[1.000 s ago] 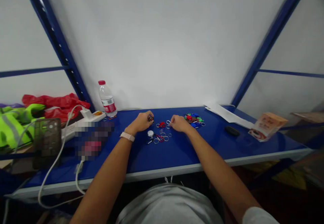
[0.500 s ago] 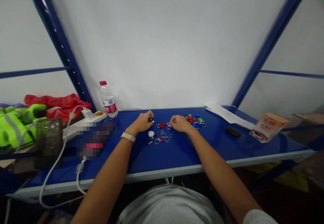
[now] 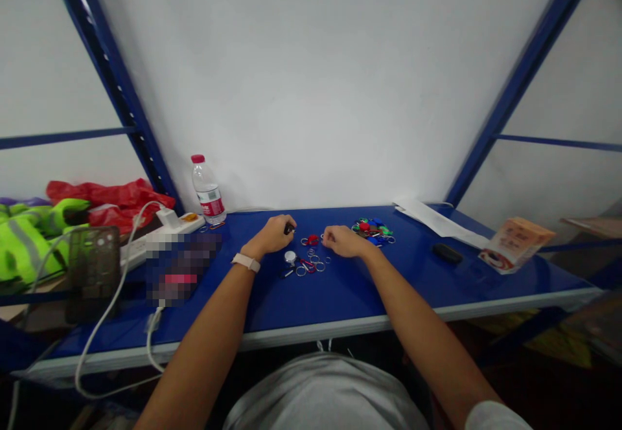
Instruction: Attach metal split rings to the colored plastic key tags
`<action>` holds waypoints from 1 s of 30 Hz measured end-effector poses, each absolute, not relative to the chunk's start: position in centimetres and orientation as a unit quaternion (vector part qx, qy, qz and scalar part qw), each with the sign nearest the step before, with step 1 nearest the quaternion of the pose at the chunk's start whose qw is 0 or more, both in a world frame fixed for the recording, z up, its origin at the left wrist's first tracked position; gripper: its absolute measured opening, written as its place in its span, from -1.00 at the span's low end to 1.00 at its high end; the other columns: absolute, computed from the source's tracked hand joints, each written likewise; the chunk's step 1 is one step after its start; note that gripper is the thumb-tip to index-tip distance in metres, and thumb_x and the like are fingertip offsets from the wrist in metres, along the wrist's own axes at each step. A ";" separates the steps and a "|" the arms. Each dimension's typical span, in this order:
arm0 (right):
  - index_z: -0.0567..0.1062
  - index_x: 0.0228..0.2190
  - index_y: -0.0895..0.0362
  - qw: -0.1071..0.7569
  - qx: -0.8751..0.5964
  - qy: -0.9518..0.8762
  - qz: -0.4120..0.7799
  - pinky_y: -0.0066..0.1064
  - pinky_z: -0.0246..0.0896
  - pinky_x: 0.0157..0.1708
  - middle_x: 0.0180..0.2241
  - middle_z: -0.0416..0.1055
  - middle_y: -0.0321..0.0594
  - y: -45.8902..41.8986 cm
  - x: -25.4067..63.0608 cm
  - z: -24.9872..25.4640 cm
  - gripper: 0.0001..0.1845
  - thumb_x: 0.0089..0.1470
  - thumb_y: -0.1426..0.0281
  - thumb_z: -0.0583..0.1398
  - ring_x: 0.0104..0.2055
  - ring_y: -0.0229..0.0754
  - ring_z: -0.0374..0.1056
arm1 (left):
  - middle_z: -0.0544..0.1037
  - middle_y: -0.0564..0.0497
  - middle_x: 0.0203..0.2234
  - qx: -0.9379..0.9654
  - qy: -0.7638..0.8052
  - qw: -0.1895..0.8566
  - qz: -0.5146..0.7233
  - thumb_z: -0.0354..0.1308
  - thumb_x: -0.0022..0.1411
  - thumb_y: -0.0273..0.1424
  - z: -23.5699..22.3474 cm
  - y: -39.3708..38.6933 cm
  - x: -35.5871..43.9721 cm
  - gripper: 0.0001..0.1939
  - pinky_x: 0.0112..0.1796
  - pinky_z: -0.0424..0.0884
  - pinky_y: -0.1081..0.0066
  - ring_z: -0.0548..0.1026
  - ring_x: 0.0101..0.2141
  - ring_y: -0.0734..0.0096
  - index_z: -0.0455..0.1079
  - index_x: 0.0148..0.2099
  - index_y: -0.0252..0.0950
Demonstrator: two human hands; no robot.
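My left hand [image 3: 273, 235] rests above the blue table top [image 3: 340, 307], its fingers pinched on a small dark object [image 3: 290, 228] too small to identify. My right hand [image 3: 343, 241] lies curled just right of a red clip [image 3: 311, 240], and I cannot tell whether it holds anything. Between and below the hands are metal split rings [image 3: 313, 261], a round white disc [image 3: 290, 257] and a small red carabiner [image 3: 306, 264]. A heap of coloured key tags [image 3: 373, 230] sits beyond my right hand.
A water bottle [image 3: 208, 190], a power strip [image 3: 168, 230] and a blurred object [image 3: 182, 268] stand left, with a white cable [image 3: 104, 326]. A black object [image 3: 447, 253], white paper [image 3: 440, 221] and a printed carton [image 3: 516, 245] lie right. Blue rack uprights flank the white wall.
My right hand has shifted slightly left, closer to the red clip, and its fingers have curled more. My left hand stays in nearly the same place.
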State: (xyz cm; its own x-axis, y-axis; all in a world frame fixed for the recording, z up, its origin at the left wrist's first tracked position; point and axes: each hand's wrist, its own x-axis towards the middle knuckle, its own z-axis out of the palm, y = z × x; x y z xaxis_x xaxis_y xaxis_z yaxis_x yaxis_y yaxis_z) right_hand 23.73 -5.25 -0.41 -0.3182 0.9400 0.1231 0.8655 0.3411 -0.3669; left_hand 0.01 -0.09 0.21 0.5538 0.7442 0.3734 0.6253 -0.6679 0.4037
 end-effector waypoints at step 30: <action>0.46 -0.33 0.16 0.389 -0.504 -0.746 0.197 -0.54 0.18 -0.46 -0.48 0.49 -0.28 -5.9 22.3 0.5 -0.82 0.08 0.29 0.18 -0.52 -0.33 0.34 | 0.56 -0.08 -0.35 0.782 0.309 0.438 0.317 0.23 0.10 -0.30 0.8 -1.5 1.8 -0.69 -0.31 0.44 0.41 0.51 -0.38 0.44 0.39 -0.15 -0.39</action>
State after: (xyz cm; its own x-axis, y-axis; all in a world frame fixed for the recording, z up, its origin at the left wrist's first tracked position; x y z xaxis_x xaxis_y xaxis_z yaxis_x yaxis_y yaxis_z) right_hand 22.29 -5.94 0.45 -0.1899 0.9049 0.3809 0.5984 0.4143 -0.6858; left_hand 1.85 -1.48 0.84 0.6073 0.7618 0.2254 0.2055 -0.4246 0.8817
